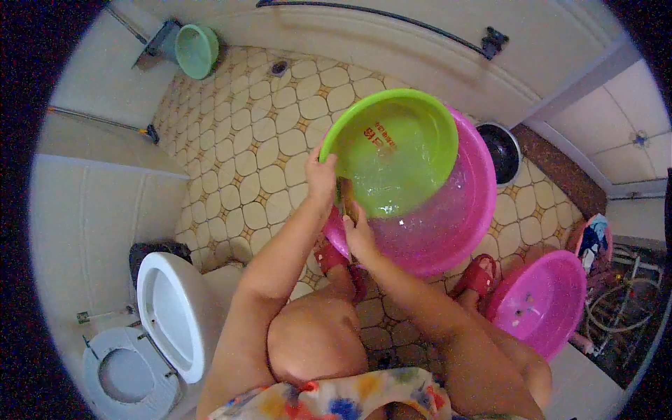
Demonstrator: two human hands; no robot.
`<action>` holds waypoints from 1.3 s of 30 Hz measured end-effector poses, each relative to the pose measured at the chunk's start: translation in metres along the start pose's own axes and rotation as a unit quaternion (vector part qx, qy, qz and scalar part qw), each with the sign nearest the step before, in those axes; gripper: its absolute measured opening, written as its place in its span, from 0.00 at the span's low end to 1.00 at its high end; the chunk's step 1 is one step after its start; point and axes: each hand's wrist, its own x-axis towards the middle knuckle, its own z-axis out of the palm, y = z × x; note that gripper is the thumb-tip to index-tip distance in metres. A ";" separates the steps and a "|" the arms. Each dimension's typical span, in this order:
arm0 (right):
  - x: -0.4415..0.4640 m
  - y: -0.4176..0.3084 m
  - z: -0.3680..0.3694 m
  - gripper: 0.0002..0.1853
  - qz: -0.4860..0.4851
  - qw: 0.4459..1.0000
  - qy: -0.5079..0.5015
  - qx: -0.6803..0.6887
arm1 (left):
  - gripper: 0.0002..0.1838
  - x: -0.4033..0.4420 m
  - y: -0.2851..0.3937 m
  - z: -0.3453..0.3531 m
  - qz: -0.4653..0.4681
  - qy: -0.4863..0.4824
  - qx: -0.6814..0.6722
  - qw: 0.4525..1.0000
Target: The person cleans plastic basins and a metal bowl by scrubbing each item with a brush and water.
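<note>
A lime-green basin [402, 150] with red lettering and cloudy water in it is tilted over a larger pink basin [441, 241], which also holds water. My left hand [322, 182] is closed around the green basin's near-left rim. Just below it, my right hand [359, 234] is closed on a small brown, brush-like thing [347, 194] with a dark edge, against the green basin's side. Its exact kind is partly hidden by my fingers.
A second pink basin [542, 304] leans at the right by a small basket of cloths [595, 238]. Behind the large basin sits a dark round pan [500, 154]. A toilet [171, 315] stands left; a pale green bucket [197, 52] is in the far corner, near a floor drain [279, 68].
</note>
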 end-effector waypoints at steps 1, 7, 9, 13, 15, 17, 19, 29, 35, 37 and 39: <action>0.007 0.015 -0.004 0.27 -0.010 1.000 0.005 -0.020 | 0.20 0.001 -0.004 -0.001 0.004 -0.003 0.001 1.000; 0.037 0.040 -0.029 0.25 0.023 0.996 -0.018 -0.079 | 0.22 0.007 0.012 -0.009 0.102 -0.085 0.117 0.984; 0.041 0.042 -0.031 0.25 0.043 0.997 -0.054 -0.034 | 0.24 -0.008 0.017 -0.013 0.093 -0.089 0.126 0.984; 0.044 0.062 -0.016 0.23 0.045 0.997 -0.006 0.061 | 0.22 -0.004 -0.034 -0.037 0.138 -0.070 0.239 0.958; 0.048 0.056 -0.013 0.23 0.138 0.970 -0.073 0.186 | 0.21 -0.014 -0.028 -0.032 0.086 -0.030 0.209 0.974; 0.034 0.014 -0.008 0.23 0.201 0.921 -0.108 0.315 | 0.21 -0.004 -0.018 -0.024 0.101 -0.025 0.215 0.971; 0.024 -0.006 -0.002 0.24 0.203 0.893 -0.126 0.381 | 0.20 0.002 -0.003 -0.015 0.119 -0.016 0.229 0.966; 0.065 0.062 -0.099 0.29 0.025 0.919 -0.031 -0.393 | 0.23 0.004 0.038 0.004 0.108 0.012 0.261 0.959; 0.057 0.060 -0.092 0.27 -0.005 0.943 0.000 -0.332 | 0.23 -0.003 0.044 0.015 0.127 0.015 0.253 0.959; 0.066 0.109 -0.058 0.29 -0.108 0.966 0.007 -0.234 | 0.23 -0.003 0.045 0.017 0.107 0.016 0.237 0.966; 0.061 0.105 -0.030 0.29 -0.068 0.993 -0.043 -0.090 | 0.23 -0.003 0.046 0.019 0.079 0.021 0.232 0.969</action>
